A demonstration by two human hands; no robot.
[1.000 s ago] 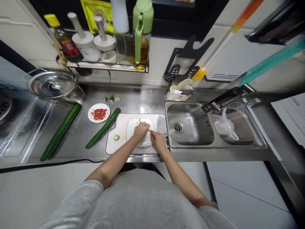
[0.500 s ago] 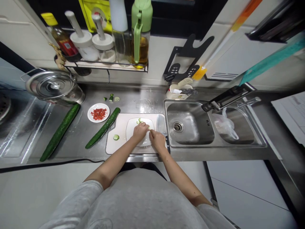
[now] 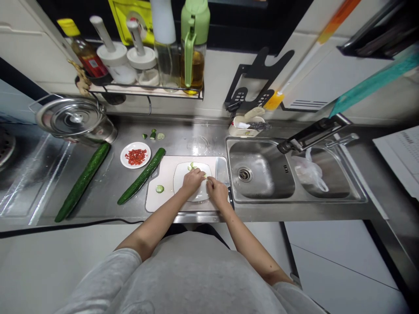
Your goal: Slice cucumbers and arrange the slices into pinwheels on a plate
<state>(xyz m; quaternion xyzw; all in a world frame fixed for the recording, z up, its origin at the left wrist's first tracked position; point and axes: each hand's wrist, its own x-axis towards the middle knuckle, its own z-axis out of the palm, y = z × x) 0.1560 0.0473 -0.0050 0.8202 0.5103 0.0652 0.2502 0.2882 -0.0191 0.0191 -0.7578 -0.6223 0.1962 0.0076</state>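
Observation:
Over a white squarish plate [image 3: 199, 197] on the cutting board [image 3: 163, 169], my left hand [image 3: 194, 179] has its fingers closed on a small pale green cucumber slice [image 3: 205, 176]. Close to that slice, my right hand [image 3: 217, 192] is pinched; what its fingertips hold is too small to make out. A few curled cucumber slices [image 3: 191, 166] lie on the plate beyond my left hand. One cucumber piece [image 3: 159, 189] rests on the board's left part. A broad-bladed knife [image 3: 223, 169] lies along the right edge of the board, its dark handle partly behind my right hand.
Left of the board are a whole cucumber [image 3: 141, 176], a longer cucumber [image 3: 83, 181] and a white plate of chopped red pieces [image 3: 135, 156]. Cucumber ends [image 3: 153, 134] lie behind. A lidded steel pot [image 3: 73, 117] stands back left. On the right is a double sink [image 3: 262, 174].
Both hands stay over the plate with only small finger movements. My right hand's fingertips shift slightly near the slice. Everything else stays where it was.

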